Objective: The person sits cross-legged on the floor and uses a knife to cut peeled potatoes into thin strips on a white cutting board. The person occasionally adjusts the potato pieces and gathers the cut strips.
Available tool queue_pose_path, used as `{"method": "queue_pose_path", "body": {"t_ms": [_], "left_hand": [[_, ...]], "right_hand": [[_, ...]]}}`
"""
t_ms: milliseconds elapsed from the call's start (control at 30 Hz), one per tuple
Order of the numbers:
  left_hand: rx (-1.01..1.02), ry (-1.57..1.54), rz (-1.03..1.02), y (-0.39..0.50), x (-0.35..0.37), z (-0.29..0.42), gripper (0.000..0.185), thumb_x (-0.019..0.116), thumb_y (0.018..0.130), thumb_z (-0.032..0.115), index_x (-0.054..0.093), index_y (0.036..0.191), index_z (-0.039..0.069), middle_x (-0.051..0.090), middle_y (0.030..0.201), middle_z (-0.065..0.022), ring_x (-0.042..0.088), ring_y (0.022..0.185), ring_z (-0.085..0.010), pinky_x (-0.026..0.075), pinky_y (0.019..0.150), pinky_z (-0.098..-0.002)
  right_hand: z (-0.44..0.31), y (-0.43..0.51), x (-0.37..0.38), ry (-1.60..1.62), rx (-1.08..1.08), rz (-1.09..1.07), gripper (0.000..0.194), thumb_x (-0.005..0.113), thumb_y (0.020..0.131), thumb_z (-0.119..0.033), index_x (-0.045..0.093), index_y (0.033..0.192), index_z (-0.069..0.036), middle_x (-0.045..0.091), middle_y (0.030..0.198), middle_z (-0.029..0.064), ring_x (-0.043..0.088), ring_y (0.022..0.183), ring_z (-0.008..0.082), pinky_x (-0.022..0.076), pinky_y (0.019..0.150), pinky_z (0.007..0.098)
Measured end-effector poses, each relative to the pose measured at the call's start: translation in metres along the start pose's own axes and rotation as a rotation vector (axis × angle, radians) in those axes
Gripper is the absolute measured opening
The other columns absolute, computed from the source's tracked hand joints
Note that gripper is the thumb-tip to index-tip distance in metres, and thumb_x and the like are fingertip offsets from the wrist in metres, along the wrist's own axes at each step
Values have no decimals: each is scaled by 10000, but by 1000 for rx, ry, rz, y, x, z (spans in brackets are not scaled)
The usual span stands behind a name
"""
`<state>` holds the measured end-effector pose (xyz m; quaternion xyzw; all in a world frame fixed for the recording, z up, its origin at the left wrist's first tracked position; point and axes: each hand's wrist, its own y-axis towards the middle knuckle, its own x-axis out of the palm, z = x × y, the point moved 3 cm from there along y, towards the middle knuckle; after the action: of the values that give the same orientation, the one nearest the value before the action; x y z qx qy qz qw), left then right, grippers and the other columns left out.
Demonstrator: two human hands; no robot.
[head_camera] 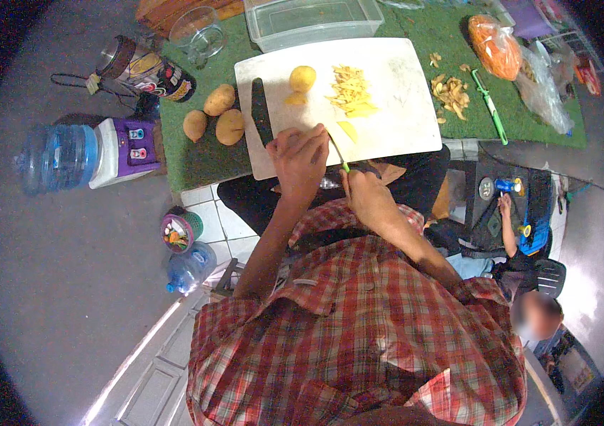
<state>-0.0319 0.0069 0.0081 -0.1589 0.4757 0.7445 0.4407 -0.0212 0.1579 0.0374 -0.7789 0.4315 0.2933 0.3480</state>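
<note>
My right hand [368, 194] grips the green handle of a kitchen knife [338, 150], whose blade lies over the near edge of a white cutting board [398, 106]. My left hand [302, 157] rests on the board beside the blade, fingers bent; whether it holds a piece is hidden. Just beyond the blade lies a yellow potato slice [347, 130]. Farther up the board are a pile of cut potato strips [350, 88], a peeled potato [302, 79] and a small potato piece [295, 99]. Several unpeeled potatoes, one a potato [230, 127], sit left of the board.
Potato peels [450, 96] and a green-handled peeler [489, 106] lie right of the board, near a bag of orange shreds [495, 48]. A clear plastic container [315, 24], a glass jar [198, 34] and a tumbler [147, 72] stand beyond. Another person [515, 266] sits at right.
</note>
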Motion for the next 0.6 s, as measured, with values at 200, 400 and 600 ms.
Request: {"method": "queue_pose_path", "body": {"t_ms": [200,400,600], "left_hand": [[-11,5,-14,-1,1,-1,109,801,778,153,751,874,149,747,1038,72,601,989,-227,394,861,-430],[-30,-11,-26,-1,-2,2,120,793,781,147,744,891,152,731,1077,63,590,1011,-230,391,876,-423],[-41,-22,-56,0,-2,-1,189,784,780,141,732,961,138,716,1078,29,584,1033,-256,395,908,-432]], "right_hand": [[8,-18,-3,28,60,-84,433,462,1052,-261,638,861,86,623,773,344,634,781,515,517,678,578],[16,-6,4,127,5,-34,480,488,1045,-284,647,801,98,614,790,355,635,806,506,500,715,557],[16,16,8,268,-195,61,490,464,1046,-296,647,827,102,625,750,350,637,669,514,519,660,577]]}}
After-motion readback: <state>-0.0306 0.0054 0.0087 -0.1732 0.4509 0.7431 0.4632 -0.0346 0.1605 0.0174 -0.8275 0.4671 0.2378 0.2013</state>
